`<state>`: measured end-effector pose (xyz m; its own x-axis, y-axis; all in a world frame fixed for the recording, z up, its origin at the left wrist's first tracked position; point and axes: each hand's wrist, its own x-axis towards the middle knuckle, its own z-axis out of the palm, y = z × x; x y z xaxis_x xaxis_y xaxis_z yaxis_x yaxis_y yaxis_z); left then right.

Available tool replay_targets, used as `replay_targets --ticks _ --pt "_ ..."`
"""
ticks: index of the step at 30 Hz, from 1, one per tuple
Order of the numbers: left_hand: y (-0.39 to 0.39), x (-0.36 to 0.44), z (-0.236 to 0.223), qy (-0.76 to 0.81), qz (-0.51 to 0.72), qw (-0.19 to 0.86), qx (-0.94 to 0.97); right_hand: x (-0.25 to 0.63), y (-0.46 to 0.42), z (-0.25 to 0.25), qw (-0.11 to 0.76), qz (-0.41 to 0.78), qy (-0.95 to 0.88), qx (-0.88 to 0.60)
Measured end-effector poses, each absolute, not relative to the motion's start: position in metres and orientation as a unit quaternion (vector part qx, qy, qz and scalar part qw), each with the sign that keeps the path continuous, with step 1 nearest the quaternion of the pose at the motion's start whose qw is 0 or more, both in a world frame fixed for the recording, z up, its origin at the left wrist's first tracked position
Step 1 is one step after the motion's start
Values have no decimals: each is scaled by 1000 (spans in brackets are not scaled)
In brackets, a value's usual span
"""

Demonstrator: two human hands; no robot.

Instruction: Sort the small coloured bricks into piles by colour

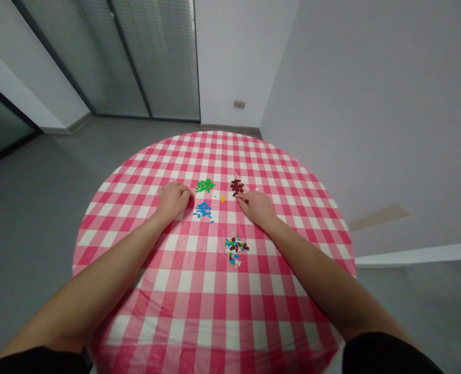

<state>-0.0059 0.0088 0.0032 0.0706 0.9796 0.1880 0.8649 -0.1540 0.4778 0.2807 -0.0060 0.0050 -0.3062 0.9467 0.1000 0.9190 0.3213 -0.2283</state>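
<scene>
The left hand [172, 201] is resting on the round worktop [214, 291] in a narrow, curled grip, its contents hidden, beside the green plastic bricks [205, 185] and blue plastic bricks [203, 209]. The right hand [255, 208] is reaching its narrow grip toward the dark red plastic bricks [237, 187]; any held piece cannot be told. A mixed heap of bricks [236, 250] is lying nearer the person's edge, within reach of both hands, and apart from the single-colour heaps.

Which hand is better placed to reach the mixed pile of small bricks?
Right, probably: the right hand rests closer to the mixed pile of small bricks, while the left hand lies farther off, beside the blue bricks.
</scene>
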Motion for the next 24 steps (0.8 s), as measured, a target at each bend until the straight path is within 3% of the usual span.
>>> replay_targets --ticks 3,6,10,17,21,24 --pt "9 -7 2 637 241 120 723 279 -10 11 138 79 -808 -568" --pt "10 -7 1 637 239 121 723 278 -23 27 162 192 -839 -482" --pt "10 -6 1 634 245 124 723 277 -41 50 56 370 -867 -330" --pt "9 -5 5 640 252 132 714 272 -46 48 0 370 -874 -314" --pt "9 -5 5 636 259 136 714 272 -46 49 18 376 -873 -309" --pt "10 -5 4 633 264 136 715 277 -42 49 78 360 -867 -335"
